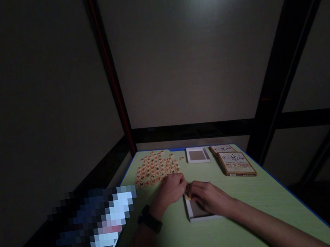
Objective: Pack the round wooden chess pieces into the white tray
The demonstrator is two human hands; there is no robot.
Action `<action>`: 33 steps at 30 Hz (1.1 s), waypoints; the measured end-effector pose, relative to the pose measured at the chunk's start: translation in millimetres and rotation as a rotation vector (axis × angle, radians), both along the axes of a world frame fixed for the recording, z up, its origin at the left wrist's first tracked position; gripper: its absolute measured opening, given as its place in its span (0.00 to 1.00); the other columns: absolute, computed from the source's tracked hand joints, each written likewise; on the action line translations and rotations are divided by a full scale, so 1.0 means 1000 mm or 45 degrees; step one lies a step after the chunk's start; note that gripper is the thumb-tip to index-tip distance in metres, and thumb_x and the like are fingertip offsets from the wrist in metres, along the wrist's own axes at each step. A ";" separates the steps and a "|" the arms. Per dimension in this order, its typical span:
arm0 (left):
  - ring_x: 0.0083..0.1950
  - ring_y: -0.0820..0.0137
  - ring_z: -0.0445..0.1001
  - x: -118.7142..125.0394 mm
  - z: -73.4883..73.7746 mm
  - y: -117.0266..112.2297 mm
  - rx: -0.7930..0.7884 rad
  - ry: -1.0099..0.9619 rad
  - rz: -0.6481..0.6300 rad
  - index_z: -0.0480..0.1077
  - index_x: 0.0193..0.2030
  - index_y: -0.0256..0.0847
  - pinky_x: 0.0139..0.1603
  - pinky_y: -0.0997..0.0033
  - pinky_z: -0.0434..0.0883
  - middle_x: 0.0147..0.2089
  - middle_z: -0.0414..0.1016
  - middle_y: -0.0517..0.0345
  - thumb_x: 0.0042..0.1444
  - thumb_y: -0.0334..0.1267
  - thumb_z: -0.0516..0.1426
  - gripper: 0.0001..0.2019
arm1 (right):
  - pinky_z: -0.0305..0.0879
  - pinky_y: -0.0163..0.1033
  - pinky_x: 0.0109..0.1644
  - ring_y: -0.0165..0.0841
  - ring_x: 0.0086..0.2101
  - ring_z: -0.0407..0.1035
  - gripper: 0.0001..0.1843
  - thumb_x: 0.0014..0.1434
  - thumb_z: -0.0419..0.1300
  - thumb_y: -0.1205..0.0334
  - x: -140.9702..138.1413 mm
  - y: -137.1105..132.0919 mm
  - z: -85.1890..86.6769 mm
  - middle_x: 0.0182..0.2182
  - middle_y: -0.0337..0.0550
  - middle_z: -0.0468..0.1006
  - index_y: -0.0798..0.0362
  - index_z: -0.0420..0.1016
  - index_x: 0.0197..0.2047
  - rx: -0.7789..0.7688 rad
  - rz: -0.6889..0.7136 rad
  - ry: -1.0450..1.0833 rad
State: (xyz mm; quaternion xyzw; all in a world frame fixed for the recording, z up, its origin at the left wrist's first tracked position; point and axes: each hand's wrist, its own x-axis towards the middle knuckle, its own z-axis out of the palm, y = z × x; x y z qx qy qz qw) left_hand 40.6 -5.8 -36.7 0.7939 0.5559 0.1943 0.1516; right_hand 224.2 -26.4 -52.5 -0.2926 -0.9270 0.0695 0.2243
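Note:
My left hand (172,191), a dark watch on its wrist, rests on the green table (251,209) with fingers curled near the edge of a spread of small pale tiles (156,168) marked in red and black. My right hand (208,198) lies over a shallow white box tray (196,214), fingers bent. Between the two hands a small pale tile (188,196) sits at the fingertips; which hand grips it is unclear in the dim light.
A second white tray (197,155) lies at the far side of the table. Two patterned box lids or boards (235,162) sit at the far right. A blurred-out bright patch (105,220) is at the left. Dark beams and pale walls surround the table.

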 end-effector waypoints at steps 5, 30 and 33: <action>0.39 0.68 0.75 -0.001 0.001 0.000 -0.002 -0.031 -0.040 0.73 0.31 0.41 0.41 0.72 0.67 0.35 0.78 0.56 0.61 0.36 0.50 0.12 | 0.69 0.35 0.40 0.34 0.35 0.72 0.11 0.57 0.54 0.77 0.002 0.000 0.001 0.35 0.45 0.77 0.54 0.72 0.38 -0.045 0.028 0.057; 0.43 0.67 0.74 -0.003 -0.009 0.002 0.059 0.018 -0.109 0.72 0.35 0.41 0.46 0.71 0.68 0.39 0.77 0.54 0.64 0.38 0.51 0.11 | 0.71 0.36 0.43 0.35 0.37 0.73 0.13 0.55 0.54 0.78 0.002 -0.002 0.002 0.37 0.47 0.78 0.54 0.73 0.40 -0.033 0.053 0.072; 0.43 0.67 0.74 -0.004 -0.011 0.003 0.065 0.028 -0.110 0.72 0.35 0.41 0.46 0.70 0.68 0.39 0.77 0.54 0.65 0.39 0.51 0.11 | 0.71 0.36 0.43 0.35 0.37 0.73 0.14 0.55 0.54 0.78 0.002 -0.003 0.003 0.37 0.46 0.78 0.54 0.74 0.40 -0.039 0.051 0.077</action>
